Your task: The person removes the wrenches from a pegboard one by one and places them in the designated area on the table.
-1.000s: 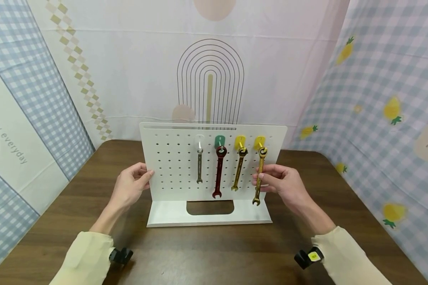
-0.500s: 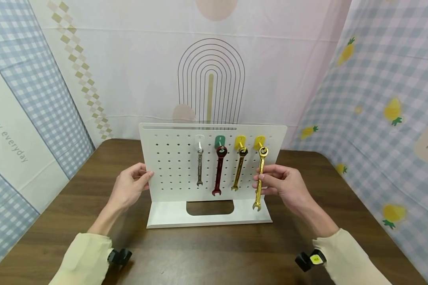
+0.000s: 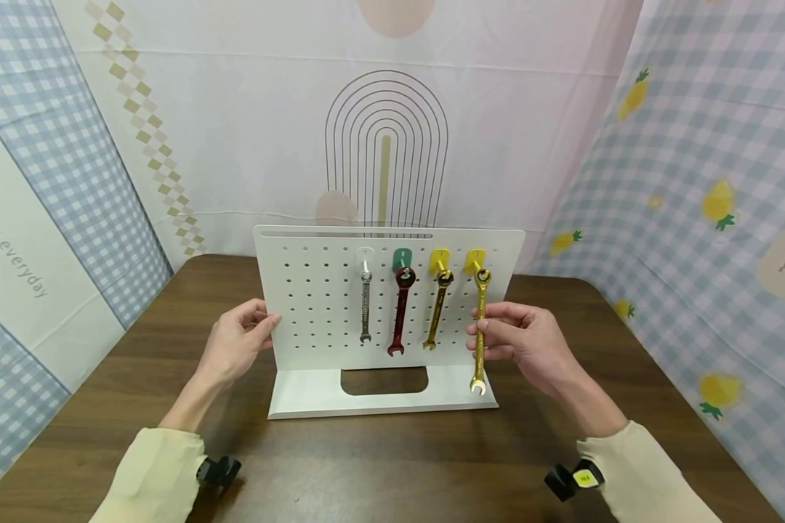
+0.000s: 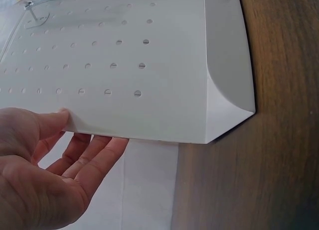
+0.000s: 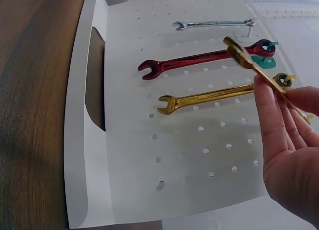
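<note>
My left hand [image 3: 235,338] grips the left edge of a white pegboard stand [image 4: 169,105], with the thumb on its front and the fingers behind. On the right, my right hand [image 3: 523,334] pinches a gold combination wrench [image 3: 480,330] between thumb and fingers. The top ring of that wrench is at the rightmost yellow hook [image 3: 474,260]; its open end points down, tilted out from the board. Left of it hang a second, gold wrench [image 5: 209,97], a red wrench [image 5: 194,60] and a small silver wrench [image 5: 214,24].
A yellow hook [image 3: 440,260], a green hook [image 3: 402,259] and a clear hook [image 3: 365,258] bear the other wrenches. The stand rests on a brown wooden table [image 3: 379,465]. Patterned cloth [image 3: 530,109] surrounds the table at the back and sides.
The lower end of the gold wrench in my right hand has swung outward and slightly right. My left hand keeps its grip on the board's edge.
</note>
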The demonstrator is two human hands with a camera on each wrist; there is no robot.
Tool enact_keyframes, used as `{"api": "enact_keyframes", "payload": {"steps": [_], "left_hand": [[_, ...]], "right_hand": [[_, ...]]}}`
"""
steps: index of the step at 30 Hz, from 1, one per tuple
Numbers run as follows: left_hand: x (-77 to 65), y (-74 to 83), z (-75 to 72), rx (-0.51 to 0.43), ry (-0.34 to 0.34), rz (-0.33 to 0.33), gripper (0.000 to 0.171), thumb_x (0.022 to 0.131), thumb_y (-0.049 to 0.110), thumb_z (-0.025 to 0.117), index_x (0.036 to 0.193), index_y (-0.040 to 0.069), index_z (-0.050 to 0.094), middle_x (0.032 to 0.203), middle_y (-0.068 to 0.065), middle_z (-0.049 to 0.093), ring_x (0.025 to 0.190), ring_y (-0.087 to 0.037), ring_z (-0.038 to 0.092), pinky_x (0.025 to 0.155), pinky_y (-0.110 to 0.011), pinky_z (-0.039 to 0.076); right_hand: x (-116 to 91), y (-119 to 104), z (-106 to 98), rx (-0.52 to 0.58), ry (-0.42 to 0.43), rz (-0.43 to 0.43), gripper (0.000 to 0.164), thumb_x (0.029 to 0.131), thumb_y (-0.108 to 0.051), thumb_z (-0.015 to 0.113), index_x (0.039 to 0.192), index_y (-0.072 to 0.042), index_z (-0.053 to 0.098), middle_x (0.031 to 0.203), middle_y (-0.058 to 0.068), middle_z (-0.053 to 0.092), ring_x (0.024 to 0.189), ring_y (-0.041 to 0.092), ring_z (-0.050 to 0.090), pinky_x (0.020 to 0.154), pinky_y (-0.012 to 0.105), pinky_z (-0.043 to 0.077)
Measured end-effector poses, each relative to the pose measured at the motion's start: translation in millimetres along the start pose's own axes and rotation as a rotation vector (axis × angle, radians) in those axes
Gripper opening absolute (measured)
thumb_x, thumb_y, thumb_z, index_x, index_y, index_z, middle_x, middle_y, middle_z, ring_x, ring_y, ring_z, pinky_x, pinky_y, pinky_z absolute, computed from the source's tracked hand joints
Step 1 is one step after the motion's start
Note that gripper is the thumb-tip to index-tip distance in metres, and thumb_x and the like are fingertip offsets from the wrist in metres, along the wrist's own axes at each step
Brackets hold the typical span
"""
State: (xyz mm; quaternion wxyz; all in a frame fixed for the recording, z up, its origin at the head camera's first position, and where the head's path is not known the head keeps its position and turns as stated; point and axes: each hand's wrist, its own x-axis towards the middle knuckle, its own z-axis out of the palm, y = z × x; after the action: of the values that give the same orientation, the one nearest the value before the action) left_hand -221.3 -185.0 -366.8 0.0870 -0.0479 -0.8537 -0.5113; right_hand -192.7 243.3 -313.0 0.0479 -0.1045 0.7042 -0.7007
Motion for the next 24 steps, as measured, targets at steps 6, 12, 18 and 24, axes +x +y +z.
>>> {"api": "enact_keyframes", "payload": {"steps": [6, 12, 18, 24], "left_hand": [[0.1, -0.9, -0.2, 0.000, -0.007, -0.007, 0.022, 0.107, 0.020, 0.065, 0.114, 0.000, 0.067, 0.105, -0.018, 0.069, 0.087, -0.018, 0.066, 0.079, -0.028, 0.067], [0.5, -1.4, 0.1, -0.003, -0.007, -0.007, 0.022, 0.107, 0.021, 0.065, 0.114, 0.000, 0.067, 0.106, -0.018, 0.069, 0.087, -0.018, 0.066, 0.079, -0.026, 0.067], [0.3, -1.1, 0.1, -0.001, -0.004, -0.005, 0.022, 0.107, 0.020, 0.065, 0.114, 0.000, 0.067, 0.105, -0.018, 0.069, 0.087, -0.017, 0.066, 0.079, -0.026, 0.067], [0.4, -1.2, 0.2, -0.007, 0.000, 0.001, 0.022, 0.107, 0.020, 0.065, 0.113, -0.001, 0.067, 0.104, -0.018, 0.069, 0.088, -0.017, 0.067, 0.078, -0.024, 0.067]], "right_hand": [[-2.7, -4.5, -0.4, 0.037, -0.016, 0.008, 0.013, 0.104, -0.004, 0.066, 0.114, 0.000, 0.073, 0.092, 0.004, 0.079, 0.080, 0.018, 0.079, 0.073, 0.033, 0.069], [-4.6, -8.8, -1.5, 0.113, -0.046, 0.004, 0.016, 0.103, -0.002, 0.065, 0.107, -0.009, 0.078, 0.090, 0.004, 0.079, 0.077, 0.018, 0.079, 0.071, 0.032, 0.069], [-5.2, -12.0, -2.1, 0.146, -0.063, -0.015, 0.018, 0.104, -0.001, 0.064, 0.107, -0.010, 0.079, 0.089, 0.005, 0.079, 0.076, 0.017, 0.079, 0.070, 0.031, 0.068], [-6.7, -14.3, -5.1, 0.167, -0.073, -0.039, 0.020, 0.104, 0.001, 0.062, 0.108, -0.008, 0.079, 0.091, 0.005, 0.080, 0.078, 0.018, 0.079, 0.069, 0.030, 0.068]]}}
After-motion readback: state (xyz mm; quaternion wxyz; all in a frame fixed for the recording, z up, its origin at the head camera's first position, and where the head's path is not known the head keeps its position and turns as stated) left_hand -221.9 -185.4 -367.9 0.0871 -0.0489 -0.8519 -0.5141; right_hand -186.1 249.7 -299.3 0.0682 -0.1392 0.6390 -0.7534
